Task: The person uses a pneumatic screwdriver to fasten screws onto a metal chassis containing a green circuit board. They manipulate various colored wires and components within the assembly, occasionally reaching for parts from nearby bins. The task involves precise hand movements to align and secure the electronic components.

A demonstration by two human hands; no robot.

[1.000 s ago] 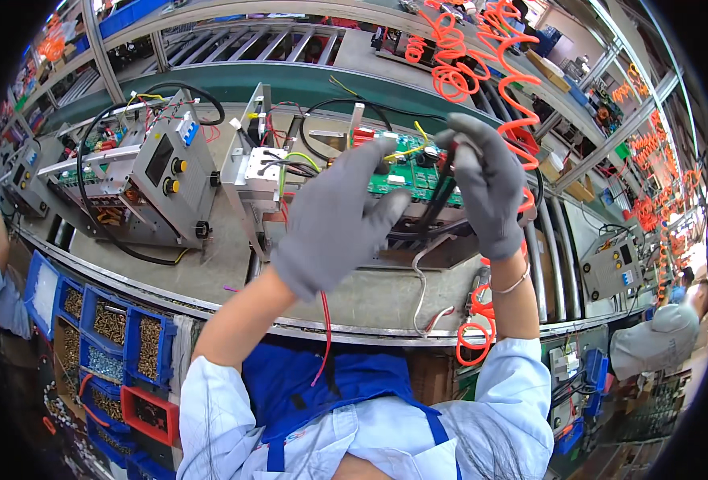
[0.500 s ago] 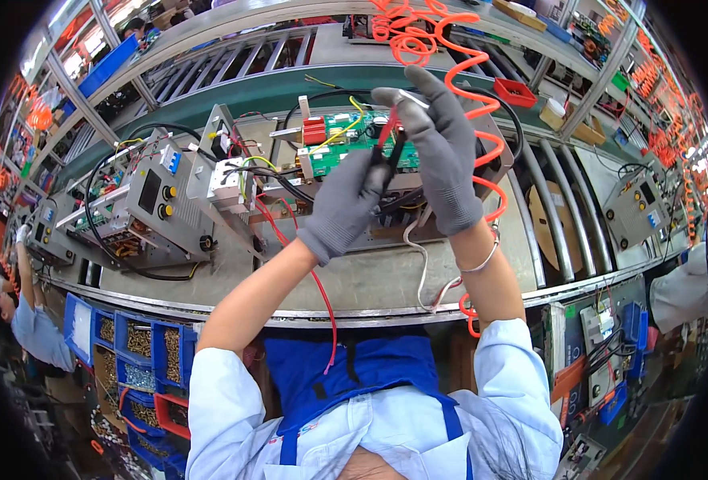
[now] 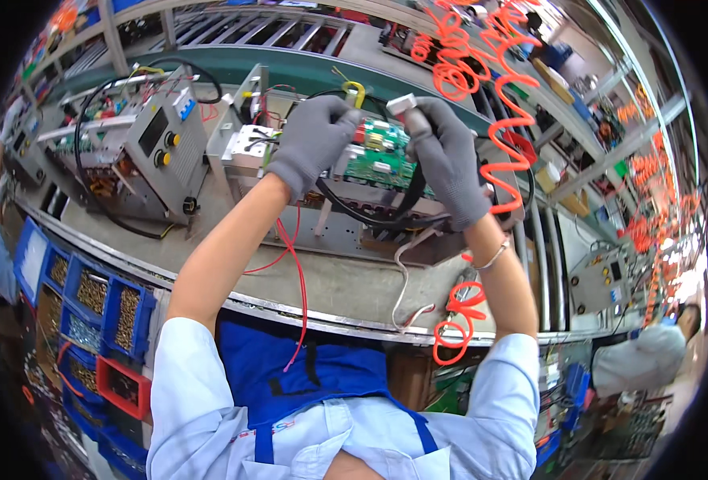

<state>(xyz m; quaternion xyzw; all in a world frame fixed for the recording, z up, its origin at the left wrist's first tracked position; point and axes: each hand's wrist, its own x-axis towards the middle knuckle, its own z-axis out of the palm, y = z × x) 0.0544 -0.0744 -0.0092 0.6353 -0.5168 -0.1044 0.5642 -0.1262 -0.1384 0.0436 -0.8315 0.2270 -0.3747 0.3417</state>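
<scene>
My left hand (image 3: 312, 142), in a grey glove, is closed at a looped yellow wire (image 3: 357, 90) that rises from its fingertips. In my gloved right hand (image 3: 451, 164) a white plug connector (image 3: 402, 104) is pinched between thumb and fingers. Both hands are over an open metal chassis with a green circuit board (image 3: 378, 160), partly hidden by them. Thick black cable (image 3: 354, 210) runs along the near side of the board. A white terminal block (image 3: 251, 146) stands left of it, and red wires (image 3: 300, 272) hang over the bench's front edge.
At the left stands a grey unit (image 3: 158, 144) with yellow knobs. An orange coiled hose (image 3: 499, 164) hangs beside my right forearm. Blue bins (image 3: 134, 320) of screws and a red bin (image 3: 122, 388) are at the lower left. Another person (image 3: 646, 356) is at the far right.
My hands have moved apart; the left has let go of the black cable part and reached the yellow wire. The right keeps the white connector. The view has turned somewhat.
</scene>
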